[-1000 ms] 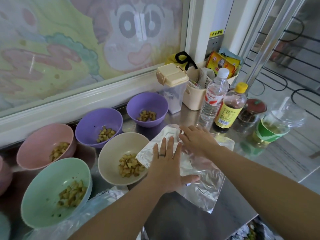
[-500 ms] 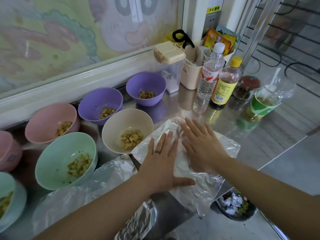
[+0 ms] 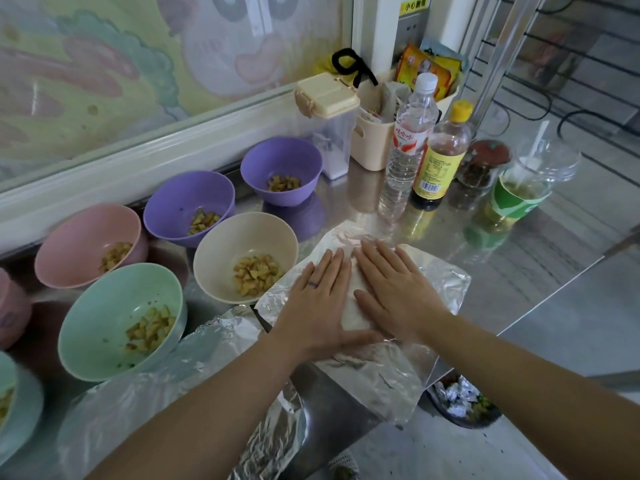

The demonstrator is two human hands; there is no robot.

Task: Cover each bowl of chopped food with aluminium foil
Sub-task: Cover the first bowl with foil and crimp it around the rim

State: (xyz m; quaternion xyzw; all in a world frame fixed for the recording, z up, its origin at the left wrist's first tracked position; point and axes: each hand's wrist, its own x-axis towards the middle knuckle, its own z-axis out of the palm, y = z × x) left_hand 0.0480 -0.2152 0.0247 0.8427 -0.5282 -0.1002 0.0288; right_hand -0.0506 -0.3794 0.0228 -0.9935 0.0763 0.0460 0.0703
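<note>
A crinkled foil sheet (image 3: 391,379) lies flat on the steel counter (image 3: 519,258), its near edge hanging over the counter's front. My left hand (image 3: 318,306) and my right hand (image 3: 398,289) press flat on it side by side, fingers straight. Just left of the foil stands a beige bowl (image 3: 242,237) of chopped food. Two purple bowls (image 3: 187,199) (image 3: 280,164), a pink bowl (image 3: 83,233) and a green bowl (image 3: 114,306) hold the same chopped pieces, all uncovered. A second foil sheet (image 3: 166,393) lies under my left forearm.
A clear water bottle (image 3: 408,143), a yellow-capped sauce bottle (image 3: 440,157), a jar (image 3: 485,164) and a plastic cup with a spoon (image 3: 519,188) stand behind the foil. A lidded container (image 3: 329,123) and a beige caddy (image 3: 374,140) sit by the wall. A bin (image 3: 460,403) is below the counter edge.
Both hands slid toward each other on the foil and now lie close together, flat. The camera tilted down and left, showing more bowls.
</note>
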